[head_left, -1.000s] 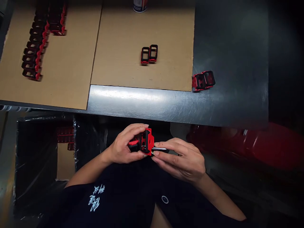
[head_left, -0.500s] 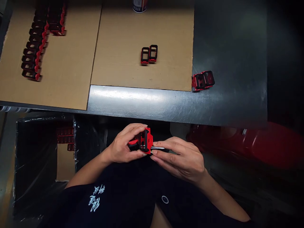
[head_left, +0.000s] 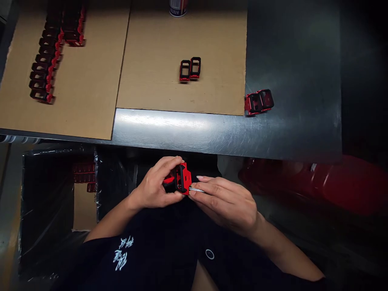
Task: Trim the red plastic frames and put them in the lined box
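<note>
My left hand (head_left: 159,184) grips a red and black plastic housing (head_left: 187,179) between thumb and fingers, its flat red face turned to the right. A second red and black part (head_left: 169,180) shows under the left palm, partly covered by the fingers. In the fingers of my right hand (head_left: 228,202) is a pair of slim silver tweezers (head_left: 196,189), whose tips reach the lower right side of the housing. The right fingertips sit close against that lower edge. What the tips touch inside is too small to make out.
Cardboard sheets (head_left: 148,95) cover much of the metal table (head_left: 294,133). Two frames (head_left: 190,69) stand mid-board, two more (head_left: 259,102) at its right edge, and long rows (head_left: 42,74) at left. A can (head_left: 178,7) stands behind. Below left is a plastic-lined box (head_left: 59,194).
The housing has shifted slightly left and turned a little, showing more of its red face. My right hand has moved left with it, and the tweezers now slant more.
</note>
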`<state>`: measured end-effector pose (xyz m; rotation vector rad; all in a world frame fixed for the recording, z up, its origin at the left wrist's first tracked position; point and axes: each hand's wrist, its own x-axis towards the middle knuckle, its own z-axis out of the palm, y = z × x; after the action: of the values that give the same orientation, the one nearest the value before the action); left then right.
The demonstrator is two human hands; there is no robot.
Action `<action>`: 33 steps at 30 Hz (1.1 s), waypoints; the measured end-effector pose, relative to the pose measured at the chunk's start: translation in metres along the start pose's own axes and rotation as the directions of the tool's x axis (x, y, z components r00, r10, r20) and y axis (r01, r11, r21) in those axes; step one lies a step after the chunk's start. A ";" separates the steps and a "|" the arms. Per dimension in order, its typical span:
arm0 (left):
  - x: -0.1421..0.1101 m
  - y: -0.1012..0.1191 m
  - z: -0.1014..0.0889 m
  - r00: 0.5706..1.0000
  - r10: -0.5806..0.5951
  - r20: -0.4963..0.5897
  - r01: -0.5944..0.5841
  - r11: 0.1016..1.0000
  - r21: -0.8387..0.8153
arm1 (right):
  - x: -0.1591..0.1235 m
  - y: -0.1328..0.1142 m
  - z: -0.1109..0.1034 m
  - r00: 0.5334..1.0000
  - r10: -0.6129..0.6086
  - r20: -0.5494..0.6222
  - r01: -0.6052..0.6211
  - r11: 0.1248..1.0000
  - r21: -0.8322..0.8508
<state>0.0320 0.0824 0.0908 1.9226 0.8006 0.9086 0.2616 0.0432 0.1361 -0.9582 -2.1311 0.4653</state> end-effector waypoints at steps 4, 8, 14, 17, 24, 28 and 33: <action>-0.004 -0.006 0.001 0.999 -0.046 -0.025 0.045 0.998 -0.054 | 0.002 0.000 0.003 0.999 0.018 -0.051 -0.020 0.999 -0.034; -0.011 -0.012 0.006 0.983 -0.146 -0.110 0.097 0.927 -0.361 | 0.004 0.025 0.014 0.953 0.169 -0.252 -0.183 0.983 -0.033; -0.020 -0.012 0.013 0.960 -0.252 -0.126 0.121 0.772 -0.624 | 0.031 0.099 0.040 0.788 0.437 -0.435 -0.521 0.849 -0.090; -0.021 -0.010 0.013 0.957 -0.251 -0.148 0.100 0.762 -0.640 | 0.045 0.124 0.047 0.773 0.438 -0.459 -0.536 0.838 -0.103; -0.024 -0.010 0.013 0.955 -0.246 -0.166 0.114 0.822 -0.558 | 0.048 0.139 0.055 0.763 0.496 -0.415 -0.613 0.758 -0.222; -0.024 -0.010 0.012 0.956 -0.229 -0.181 0.114 0.862 -0.494 | 0.037 0.104 0.047 0.738 0.519 -0.432 -0.603 0.794 -0.076; -0.021 -0.012 0.013 0.969 -0.134 -0.207 0.035 0.905 -0.424 | 0.023 0.035 0.031 0.757 0.646 0.093 -0.595 0.625 0.505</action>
<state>0.0292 0.0656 0.0689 1.4143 0.7447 1.1611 0.2455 0.0828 0.1067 -1.3464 -1.3940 1.2356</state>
